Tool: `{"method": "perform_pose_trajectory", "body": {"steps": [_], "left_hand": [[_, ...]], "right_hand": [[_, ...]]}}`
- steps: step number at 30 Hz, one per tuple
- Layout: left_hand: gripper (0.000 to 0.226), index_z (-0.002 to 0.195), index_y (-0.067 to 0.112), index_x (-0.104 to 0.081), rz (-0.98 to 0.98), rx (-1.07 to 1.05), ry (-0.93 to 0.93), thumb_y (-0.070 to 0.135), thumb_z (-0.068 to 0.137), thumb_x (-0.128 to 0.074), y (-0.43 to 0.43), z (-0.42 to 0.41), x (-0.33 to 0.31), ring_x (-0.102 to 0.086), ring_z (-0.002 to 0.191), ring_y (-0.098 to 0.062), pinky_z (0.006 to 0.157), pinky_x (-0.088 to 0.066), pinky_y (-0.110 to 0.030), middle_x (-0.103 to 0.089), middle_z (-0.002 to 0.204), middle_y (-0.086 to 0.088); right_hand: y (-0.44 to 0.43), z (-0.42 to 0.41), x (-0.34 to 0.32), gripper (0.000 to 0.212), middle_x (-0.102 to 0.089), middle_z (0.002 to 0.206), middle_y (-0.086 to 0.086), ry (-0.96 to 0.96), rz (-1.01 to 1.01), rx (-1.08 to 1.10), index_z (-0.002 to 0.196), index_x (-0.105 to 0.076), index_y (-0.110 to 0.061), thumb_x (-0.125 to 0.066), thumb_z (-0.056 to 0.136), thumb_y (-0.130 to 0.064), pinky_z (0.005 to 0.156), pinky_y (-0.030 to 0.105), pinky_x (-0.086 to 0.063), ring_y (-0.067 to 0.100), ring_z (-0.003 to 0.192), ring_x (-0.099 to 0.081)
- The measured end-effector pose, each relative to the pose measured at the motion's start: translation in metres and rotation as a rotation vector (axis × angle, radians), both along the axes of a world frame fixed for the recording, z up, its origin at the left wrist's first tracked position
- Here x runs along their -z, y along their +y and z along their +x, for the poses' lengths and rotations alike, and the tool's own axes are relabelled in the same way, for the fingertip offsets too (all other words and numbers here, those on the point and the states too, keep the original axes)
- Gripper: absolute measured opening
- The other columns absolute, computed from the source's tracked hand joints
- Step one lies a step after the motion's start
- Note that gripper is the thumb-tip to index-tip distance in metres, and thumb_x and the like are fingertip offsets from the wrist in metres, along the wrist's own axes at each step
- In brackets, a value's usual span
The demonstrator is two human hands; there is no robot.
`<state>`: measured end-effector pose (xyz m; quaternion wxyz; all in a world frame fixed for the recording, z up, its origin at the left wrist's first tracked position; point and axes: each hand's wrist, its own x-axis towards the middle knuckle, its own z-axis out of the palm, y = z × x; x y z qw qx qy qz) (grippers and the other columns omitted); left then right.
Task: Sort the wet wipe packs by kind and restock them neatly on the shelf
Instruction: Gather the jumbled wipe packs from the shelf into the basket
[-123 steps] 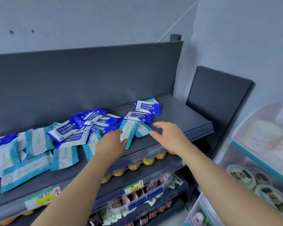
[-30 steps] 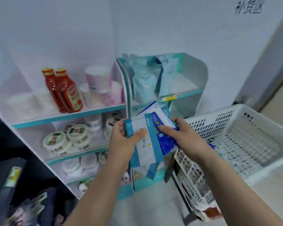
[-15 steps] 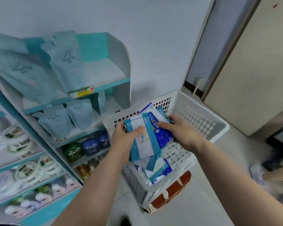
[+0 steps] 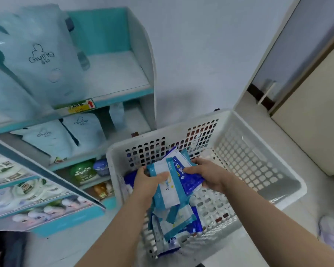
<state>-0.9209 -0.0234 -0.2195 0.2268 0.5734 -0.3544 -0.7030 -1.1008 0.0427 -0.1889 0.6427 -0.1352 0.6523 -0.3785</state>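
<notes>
Over the white perforated basket [image 4: 258, 132] I hold a bunch of wet wipe packs between both hands. My left hand [image 4: 148, 182] grips a teal-and-white pack [image 4: 168, 191] at the front of the bunch. My right hand [image 4: 206, 173] grips a dark blue pack marked 75% [image 4: 181, 166] behind it. Several more teal and blue packs [image 4: 177, 220] lie in the basket's near left corner, below my hands.
A white and teal display shelf [image 4: 123, 93] with pale blue pouches [image 4: 41, 60] stands left of the basket. Lower tiers hold round tubs [image 4: 25, 187] and bottles. A beige door [image 4: 312, 112] is at the right. A shoe [image 4: 332, 230] shows at the right edge.
Since 4 s ago I took packs from the dark shelf and turned right. In the last second the view swung onto the basket and my hands lowered the bunch into it.
</notes>
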Motion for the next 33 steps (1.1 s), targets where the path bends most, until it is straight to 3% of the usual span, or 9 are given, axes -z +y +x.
{"method": "perform_pose_trajectory", "body": {"steps": [2, 5, 9, 12, 15, 23, 26, 30, 33], "left_hand": [[0.063, 0.120, 0.008, -0.049, 0.028, -0.057, -0.045, 0.004, 0.068, -0.084, 0.003, 0.000, 0.014, -0.069, 0.090, -0.031, 0.078, -0.058, -0.047, -0.066, 0.110, -0.014], [0.059, 0.114, 0.010, -0.055, 0.080, -0.137, -0.083, 0.004, 0.064, -0.086, 0.012, 0.001, 0.035, -0.070, 0.087, -0.031, 0.076, -0.059, -0.049, -0.069, 0.106, -0.014], [0.051, 0.106, 0.010, -0.051, 0.105, -0.326, -0.181, -0.008, 0.068, -0.080, 0.036, -0.001, 0.045, -0.067, 0.083, -0.030, 0.073, -0.056, -0.043, -0.065, 0.092, -0.008], [0.055, 0.107, 0.009, -0.047, 0.071, -0.378, -0.294, -0.010, 0.067, -0.080, 0.050, 0.001, 0.057, -0.063, 0.079, -0.025, 0.068, -0.052, -0.035, -0.063, 0.094, -0.010], [0.057, 0.108, 0.012, -0.048, 0.011, -0.241, -0.501, 0.003, 0.066, -0.086, 0.056, 0.010, 0.067, -0.060, 0.086, -0.023, 0.078, -0.050, -0.033, -0.061, 0.102, -0.008], [0.070, 0.131, 0.010, -0.048, 0.040, -0.059, -0.646, 0.032, 0.074, -0.082, 0.058, 0.012, 0.084, -0.057, 0.115, -0.026, 0.094, -0.046, -0.033, -0.059, 0.129, -0.007], [0.061, 0.131, 0.008, -0.049, -0.008, -0.047, -0.683, 0.030, 0.081, -0.076, 0.057, 0.010, 0.079, -0.057, 0.115, -0.027, 0.094, -0.047, -0.033, -0.059, 0.128, -0.008], [0.042, 0.123, 0.004, -0.050, -0.161, 0.020, -0.854, 0.027, 0.091, -0.063, 0.051, 0.002, 0.045, -0.058, 0.107, -0.029, 0.077, -0.041, -0.026, -0.060, 0.121, -0.014], [0.032, 0.121, 0.007, -0.053, -0.380, 0.092, -1.024, 0.027, 0.096, -0.053, 0.048, 0.001, 0.002, -0.056, 0.110, -0.028, 0.085, -0.043, -0.030, -0.058, 0.122, -0.013]], "right_hand": [[-0.010, -0.008, 0.016, 0.047, -0.070, 0.110, 0.016, -0.015, 0.039, -0.103, 0.125, -0.044, -0.011, -0.069, 0.086, -0.010, 0.071, 0.038, -0.060, 0.028, 0.094, -0.070], [-0.022, -0.013, 0.039, 0.035, -0.070, 0.108, 0.014, 0.014, 0.091, -0.276, 0.113, -0.049, -0.014, -0.069, 0.086, -0.010, 0.076, 0.041, -0.059, 0.028, 0.094, -0.069], [-0.028, -0.011, 0.070, 0.040, -0.065, 0.110, 0.011, 0.041, 0.154, -0.456, 0.117, -0.046, -0.017, -0.070, 0.085, -0.013, 0.082, 0.044, -0.058, 0.027, 0.096, -0.068], [-0.025, -0.007, 0.092, 0.044, -0.062, 0.112, 0.008, 0.225, 0.111, -0.633, 0.125, -0.049, -0.016, -0.069, 0.086, -0.022, 0.081, 0.039, -0.057, 0.025, 0.097, -0.066], [-0.022, -0.003, 0.105, 0.040, -0.059, 0.110, 0.003, 0.453, -0.025, -0.840, 0.123, -0.053, -0.012, -0.067, 0.088, -0.024, 0.075, 0.026, -0.050, 0.016, 0.091, -0.059], [-0.021, -0.008, 0.124, 0.039, -0.063, 0.117, 0.003, 0.584, -0.104, -0.917, 0.123, -0.056, -0.014, -0.067, 0.088, -0.027, 0.075, 0.026, -0.048, 0.013, 0.090, -0.057], [-0.021, -0.010, 0.116, 0.046, -0.059, 0.114, 0.001, 0.646, -0.134, -0.909, 0.124, -0.054, -0.011, -0.069, 0.086, -0.030, 0.075, 0.026, -0.045, 0.012, 0.093, -0.054], [-0.025, -0.004, 0.084, 0.041, -0.057, 0.124, -0.001, 0.775, -0.282, -0.967, 0.126, -0.056, -0.014, -0.065, 0.089, -0.030, 0.084, 0.023, -0.043, 0.016, 0.112, -0.055], [-0.033, 0.008, 0.041, 0.043, -0.053, 0.136, -0.003, 0.856, -0.447, -0.986, 0.134, -0.052, -0.019, -0.058, 0.093, -0.031, 0.093, 0.024, -0.040, 0.017, 0.119, -0.053]]}}
